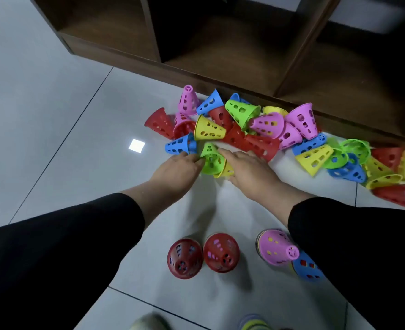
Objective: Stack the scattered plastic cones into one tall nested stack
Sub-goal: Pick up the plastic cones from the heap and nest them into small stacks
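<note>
Several perforated plastic cones in red, pink, blue, green and yellow lie scattered on the white tiled floor along the foot of a shelf. A green cone (211, 158) lies nested on a yellow cone (227, 171) between my hands. My left hand (179, 169) pinches the green cone from the left. My right hand (249, 169) rests over the pair from the right, fingers around the yellow cone. Near me stand two red-topped stacks (185, 258) (221, 252), a pink-topped stack (276, 247) and a blue-topped stack (307, 267), the last partly hidden by my right sleeve.
A dark wooden shelf unit (220, 75) with open compartments runs behind the cone pile. A bright light reflection (136, 145) shows on the tile left of the pile. Another striped stack (252, 323) and a pale object (149, 322) sit at the bottom edge.
</note>
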